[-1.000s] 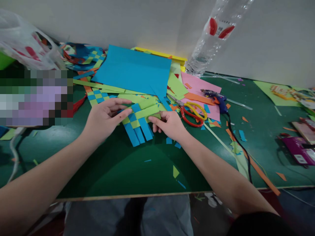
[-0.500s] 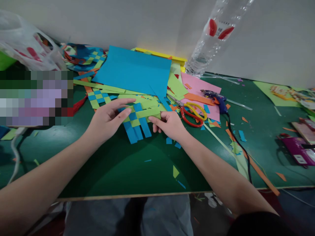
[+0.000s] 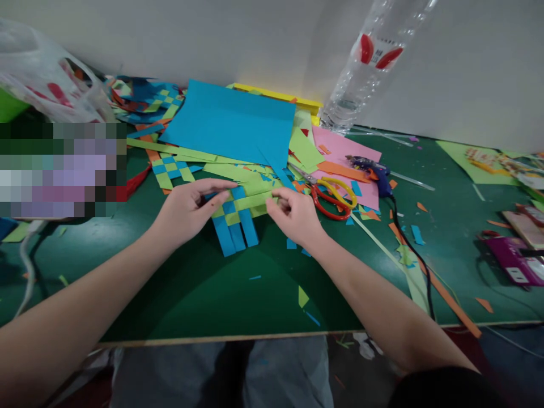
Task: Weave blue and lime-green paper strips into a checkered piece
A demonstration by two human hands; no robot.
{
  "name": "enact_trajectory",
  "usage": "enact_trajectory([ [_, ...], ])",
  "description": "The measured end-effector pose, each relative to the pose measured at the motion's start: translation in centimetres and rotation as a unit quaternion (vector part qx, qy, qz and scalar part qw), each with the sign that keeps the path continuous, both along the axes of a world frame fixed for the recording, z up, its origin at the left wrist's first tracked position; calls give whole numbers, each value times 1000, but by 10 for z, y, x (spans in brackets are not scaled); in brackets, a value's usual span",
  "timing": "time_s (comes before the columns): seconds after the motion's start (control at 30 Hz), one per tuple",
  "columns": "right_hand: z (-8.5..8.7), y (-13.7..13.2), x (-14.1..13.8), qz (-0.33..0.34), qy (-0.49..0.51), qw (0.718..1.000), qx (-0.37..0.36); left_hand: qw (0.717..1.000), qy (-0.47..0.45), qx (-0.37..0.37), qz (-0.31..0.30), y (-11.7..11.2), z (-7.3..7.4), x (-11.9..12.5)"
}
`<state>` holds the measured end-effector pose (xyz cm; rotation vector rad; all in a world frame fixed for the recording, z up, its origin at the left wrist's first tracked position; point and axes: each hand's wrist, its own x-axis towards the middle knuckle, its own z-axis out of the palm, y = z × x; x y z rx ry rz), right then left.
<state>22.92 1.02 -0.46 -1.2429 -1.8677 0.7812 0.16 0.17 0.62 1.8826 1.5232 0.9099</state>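
I have the woven paper (image 3: 232, 214) between my two hands, just above the near part of the green table (image 3: 178, 306). My left hand (image 3: 191, 207) pinches its upper left side, thumb on the near side, probably so the loose crossings don't slide apart. My right hand (image 3: 293, 215) is at the right end of a green strip (image 3: 257, 197), thumb and forefinger curled close; I cannot tell whether they close on the paper or only touch it. Working from opposite sides likely lets me steady the weave on the left while the strip's free end stays within reach on the right. The blue strips (image 3: 229, 241) hang toward me, clear of my fingers. The scissors (image 3: 334, 198) lie just beyond my right hand, handles toward me, a handy way round to pick them up. The glue gun (image 3: 380, 177) rests farther right, near the pink paper (image 3: 340, 141), out of the way.
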Motion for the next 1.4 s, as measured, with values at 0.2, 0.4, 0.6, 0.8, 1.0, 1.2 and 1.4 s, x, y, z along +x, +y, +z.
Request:
enact_trajectory([
  [0.2, 3, 0, 6, -37, 70, 996, 28, 999, 9, -16, -47, 0, -8, 2],
  [0.4, -5, 4, 4, 53, 10, 987, 153, 996, 3, 21, -86, -2, -6, 4],
  [0.6, -16, 11, 5, 161, -104, 958, 212, 972, 146, 79, -167, 6, -7, -10],
  [0.8, -15, 12, 7, 179, -107, 954, 217, 935, 212, 111, -263, 13, -8, -24],
  [1.0, -15, 11, 6, 203, -105, 949, 218, 920, 269, 62, -279, 11, -12, -24],
  [1.2, -12, 9, 6, 187, -121, 958, 181, 917, 284, 98, -261, 7, -15, -18],
  [1.4, -14, 10, 5, 187, -149, 957, 165, 924, 253, 161, -236, -3, -8, -5],
])
